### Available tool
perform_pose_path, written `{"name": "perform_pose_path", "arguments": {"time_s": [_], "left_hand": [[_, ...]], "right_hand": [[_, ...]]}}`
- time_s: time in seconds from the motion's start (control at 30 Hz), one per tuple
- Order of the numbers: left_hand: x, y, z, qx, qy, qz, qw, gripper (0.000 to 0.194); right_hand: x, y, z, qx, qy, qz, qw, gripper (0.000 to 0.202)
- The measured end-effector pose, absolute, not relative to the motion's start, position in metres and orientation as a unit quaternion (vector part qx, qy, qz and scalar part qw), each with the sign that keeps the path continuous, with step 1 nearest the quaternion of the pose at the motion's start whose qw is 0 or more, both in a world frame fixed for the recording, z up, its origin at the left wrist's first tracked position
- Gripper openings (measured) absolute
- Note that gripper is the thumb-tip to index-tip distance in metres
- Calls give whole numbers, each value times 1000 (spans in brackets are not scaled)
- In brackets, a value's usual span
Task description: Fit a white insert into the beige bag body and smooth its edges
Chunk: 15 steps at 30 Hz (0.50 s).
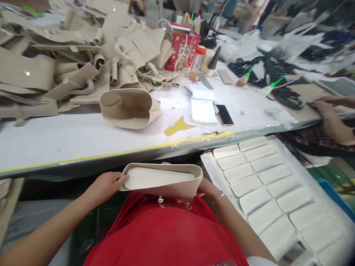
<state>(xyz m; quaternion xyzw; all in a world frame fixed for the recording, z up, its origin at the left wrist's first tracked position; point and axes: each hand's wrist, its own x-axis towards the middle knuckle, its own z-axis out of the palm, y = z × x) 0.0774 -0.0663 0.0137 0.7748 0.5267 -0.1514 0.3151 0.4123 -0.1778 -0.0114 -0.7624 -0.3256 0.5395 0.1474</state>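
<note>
Nine-to-three lengthwise along beige pouch (173,190): pinching nine-o'clock end with left hand (112,183), touching three-o'clock end with right hand (207,187), can't tell how closed!

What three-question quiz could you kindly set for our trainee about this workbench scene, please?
1. Multiple choice: which thing lies just right of the open notebook in the picture?
A) a red box
B) a dark-screened phone
C) a roll of tape

2. True or false: the left hand and the right hand are both on the beige pouch.

3. Fill in the blank: the small flat cut-out on the white table is coloured ____.

Key: 1. B; 2. True, one hand at each end; 3. yellow.
</note>
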Motion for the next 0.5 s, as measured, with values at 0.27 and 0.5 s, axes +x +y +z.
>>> {"name": "perform_pose_path", "arguments": {"time_s": [0.27,0.5], "left_hand": [[78,-71,15,792,524,-169,265,46],[83,-63,23,811,510,-205,199,48]], "right_hand": [[403,-160,82,-767,-574,263,-111,42],[378,-205,50,-777,-564,219,-176,32]]}}
